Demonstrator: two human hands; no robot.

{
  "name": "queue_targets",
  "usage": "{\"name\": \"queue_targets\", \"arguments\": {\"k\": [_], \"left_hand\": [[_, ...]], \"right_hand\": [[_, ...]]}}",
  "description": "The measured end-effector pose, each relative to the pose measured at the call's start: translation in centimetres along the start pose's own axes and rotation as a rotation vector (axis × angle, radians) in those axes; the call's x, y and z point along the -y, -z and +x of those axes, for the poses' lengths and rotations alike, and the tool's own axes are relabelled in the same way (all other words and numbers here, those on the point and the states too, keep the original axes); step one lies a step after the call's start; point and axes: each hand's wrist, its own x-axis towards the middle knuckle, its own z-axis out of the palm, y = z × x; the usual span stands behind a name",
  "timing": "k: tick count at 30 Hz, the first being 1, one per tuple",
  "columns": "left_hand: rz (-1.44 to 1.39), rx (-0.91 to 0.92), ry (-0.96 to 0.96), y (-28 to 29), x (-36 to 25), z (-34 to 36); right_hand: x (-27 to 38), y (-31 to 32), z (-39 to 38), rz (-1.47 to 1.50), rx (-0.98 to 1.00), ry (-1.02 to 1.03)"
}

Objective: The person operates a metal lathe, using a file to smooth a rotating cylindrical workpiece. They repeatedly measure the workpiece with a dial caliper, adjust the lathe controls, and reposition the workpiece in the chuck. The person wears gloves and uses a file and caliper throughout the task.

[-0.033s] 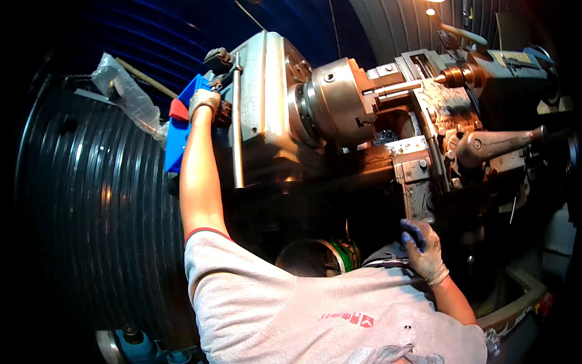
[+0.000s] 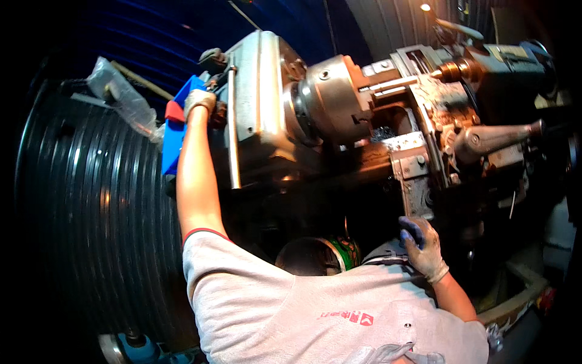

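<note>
My gloved left hand (image 2: 199,103) reaches to a blue plastic bin (image 2: 174,145) beside the lathe's headstock (image 2: 257,91), fingers bent over something at its far end that I cannot make out. A red object (image 2: 174,111) sits at the bin's left side. My right hand (image 2: 422,249), in a glove with bluish fingers, is low near my waist, just below the carriage (image 2: 412,176), fingers loosely bent and apart with nothing visible in them. Right of the headstock, the steel chuck (image 2: 330,100) has a shiny rod (image 2: 391,86) running from it toward the tailstock (image 2: 503,67).
A large lever handle (image 2: 497,139) juts from the tool slide. A clear plastic bag (image 2: 121,103) lies over dark ribbed sheeting (image 2: 97,194) on the left. Below the lathe sits a round green container (image 2: 348,255); a blue machine part (image 2: 136,349) is at bottom left.
The view has shifted a little, and the lathe appears slightly further left. Both my hands keep about the same places and shapes.
</note>
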Motion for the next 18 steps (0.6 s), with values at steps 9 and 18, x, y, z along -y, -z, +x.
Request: {"name": "queue_targets", "arguments": {"k": [9,18], "left_hand": [[0.023,0.042,0.061,-1.2,-0.4,1.3],[0.142,-0.063,-0.011,-1.3,-0.4,0.2]], "right_hand": [[0.1,0.2,-1.1,-0.057,0.047,-0.101],[0.2,0.5,-2.3,-0.061,0.029,-0.144]]}}
